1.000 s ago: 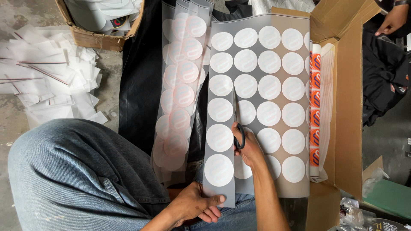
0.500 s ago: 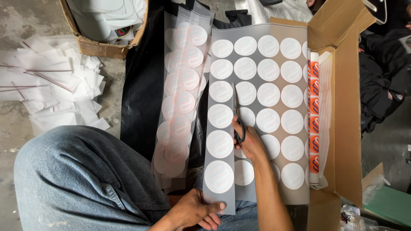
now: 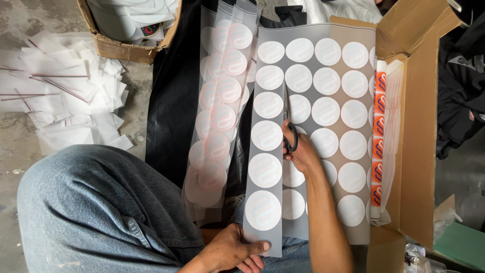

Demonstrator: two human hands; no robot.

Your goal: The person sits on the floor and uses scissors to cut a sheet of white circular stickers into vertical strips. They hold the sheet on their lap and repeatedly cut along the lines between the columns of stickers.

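Observation:
A large grey sheet (image 3: 331, 81) printed with rows of white round stickers lies over my lap. My right hand (image 3: 302, 151) grips black-handled scissors (image 3: 288, 124) whose blades point away from me, cutting between the leftmost column and the one beside it. That partly cut strip (image 3: 265, 151) of white circles runs down to my left hand (image 3: 230, 250), which pinches its near end against my knee.
Cut strips (image 3: 220, 101) of circles lie piled to the left on black plastic (image 3: 172, 96). An open cardboard box (image 3: 414, 126) with a roll of orange stickers (image 3: 380, 131) stands at right. White paper scraps (image 3: 65, 101) litter the floor at left. Another box (image 3: 129, 30) sits at top left.
The scissors have moved further up the sheet, lengthening the cut. My left hand still holds the strip's near end.

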